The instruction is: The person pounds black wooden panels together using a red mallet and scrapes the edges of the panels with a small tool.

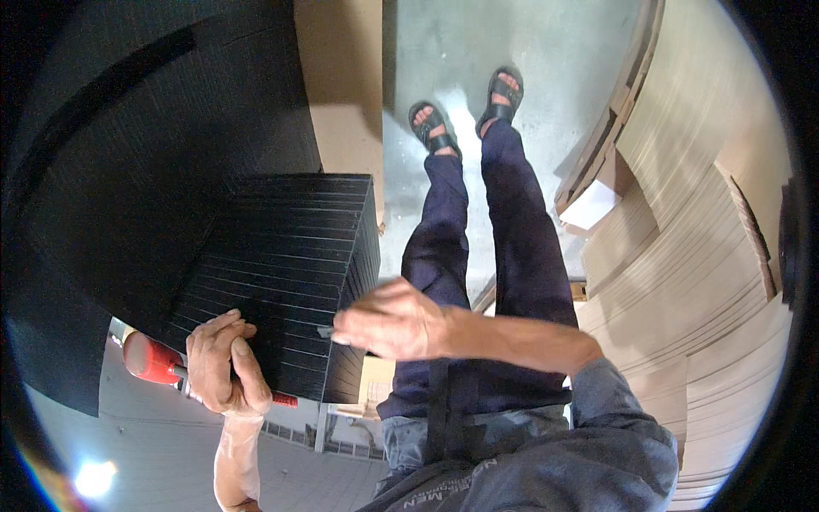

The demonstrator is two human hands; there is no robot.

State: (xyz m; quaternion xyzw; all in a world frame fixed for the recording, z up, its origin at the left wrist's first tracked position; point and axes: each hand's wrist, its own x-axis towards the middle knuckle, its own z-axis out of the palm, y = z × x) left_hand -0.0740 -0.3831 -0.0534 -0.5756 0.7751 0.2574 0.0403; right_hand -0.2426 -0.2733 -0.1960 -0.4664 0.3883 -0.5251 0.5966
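A stack of thin black sheets or boards point(281, 269) stands to the left of my legs, with pale lines along its layers. Against its near part is my left hand point(229, 368), curled round the handle of a mallet point(150, 358). The mallet's rounded red head sticks out to the left of the fist, and a red handle end shows at the right. My right hand point(390, 323), slightly blurred, is at the stack's right corner. Its fingertips pinch a small grey piece point(325, 331), perhaps metal, close to the layered edge. The rest of that piece is hidden.
Large dark panels point(160, 128) rise behind the stack. Tall piles of brown cardboard sheets point(691, 275) stand on the right, beside a cardboard piece with a white face point(592, 205). A tan board point(345, 77) lies beside the grey floor point(556, 57), where my sandalled feet stand.
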